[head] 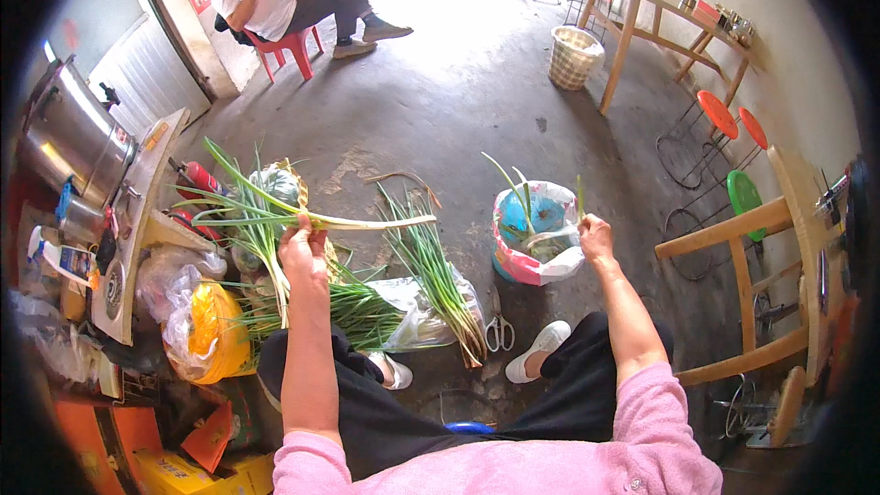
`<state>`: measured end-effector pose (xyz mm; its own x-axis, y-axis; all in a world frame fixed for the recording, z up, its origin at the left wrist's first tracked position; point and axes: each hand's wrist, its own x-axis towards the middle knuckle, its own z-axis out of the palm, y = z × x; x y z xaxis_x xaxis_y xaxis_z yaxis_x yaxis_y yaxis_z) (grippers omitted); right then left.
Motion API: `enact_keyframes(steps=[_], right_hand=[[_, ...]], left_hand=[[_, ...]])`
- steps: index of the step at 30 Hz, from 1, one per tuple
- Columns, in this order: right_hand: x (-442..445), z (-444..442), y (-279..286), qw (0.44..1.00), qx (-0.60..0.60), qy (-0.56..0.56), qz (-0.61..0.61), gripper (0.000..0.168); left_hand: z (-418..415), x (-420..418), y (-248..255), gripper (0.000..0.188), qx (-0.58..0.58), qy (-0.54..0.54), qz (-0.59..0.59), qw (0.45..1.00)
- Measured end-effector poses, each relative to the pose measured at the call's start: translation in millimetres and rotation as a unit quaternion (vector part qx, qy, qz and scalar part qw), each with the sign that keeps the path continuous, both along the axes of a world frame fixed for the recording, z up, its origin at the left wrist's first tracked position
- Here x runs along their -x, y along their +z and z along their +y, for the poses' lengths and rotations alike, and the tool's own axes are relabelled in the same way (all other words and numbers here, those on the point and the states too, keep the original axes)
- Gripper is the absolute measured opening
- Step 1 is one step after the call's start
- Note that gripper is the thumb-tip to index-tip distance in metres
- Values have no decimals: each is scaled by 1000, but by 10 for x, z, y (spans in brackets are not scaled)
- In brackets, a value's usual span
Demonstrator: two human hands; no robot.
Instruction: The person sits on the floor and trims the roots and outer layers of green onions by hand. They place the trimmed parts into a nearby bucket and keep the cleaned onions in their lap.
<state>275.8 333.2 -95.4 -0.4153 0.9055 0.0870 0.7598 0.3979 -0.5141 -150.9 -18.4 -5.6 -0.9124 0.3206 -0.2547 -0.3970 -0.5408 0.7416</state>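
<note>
My left hand (304, 254) grips a long green onion (371, 222) with its pale stem end pointing right. In my right hand (595, 238) is a thin piece of green leaf (580, 198), held over the right rim of a bin (550, 271) lined with a plastic bag, which holds green scraps and something blue. A loose bundle of green onions (440, 282) lies on the floor between me and the bin, partly on a clear plastic bag (405, 330). More green onions (271, 254) lie beneath and left of my left hand. Scissors (500, 333) rest near my right shoe.
A person (265, 0) sits on a red plastic chair (295, 55) at upper left. At left stand a counter (155, 185) with a steel pot (79, 134), and a yellow bag (218, 333). At right are a wooden frame (742, 361), stools (718, 113) and a checkered basket (573, 58).
</note>
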Motion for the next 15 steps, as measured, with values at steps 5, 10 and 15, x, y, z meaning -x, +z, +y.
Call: enact_keyframes(steps=[5, 10, 15], right_hand=[[371, -305, 119, 988, -125, 70, -59, 28], [1337, -1600, 1069, 915, -116, 334, 194, 29], [1493, -2032, 1174, 912, -129, 348, 173, 24]], left_hand=[[124, -283, -49, 18, -1, -34, -7, 999], [242, -640, -125, 12, -1, -102, -13, 995], [392, -1017, -163, 11, 5, -183, -11, 983]])
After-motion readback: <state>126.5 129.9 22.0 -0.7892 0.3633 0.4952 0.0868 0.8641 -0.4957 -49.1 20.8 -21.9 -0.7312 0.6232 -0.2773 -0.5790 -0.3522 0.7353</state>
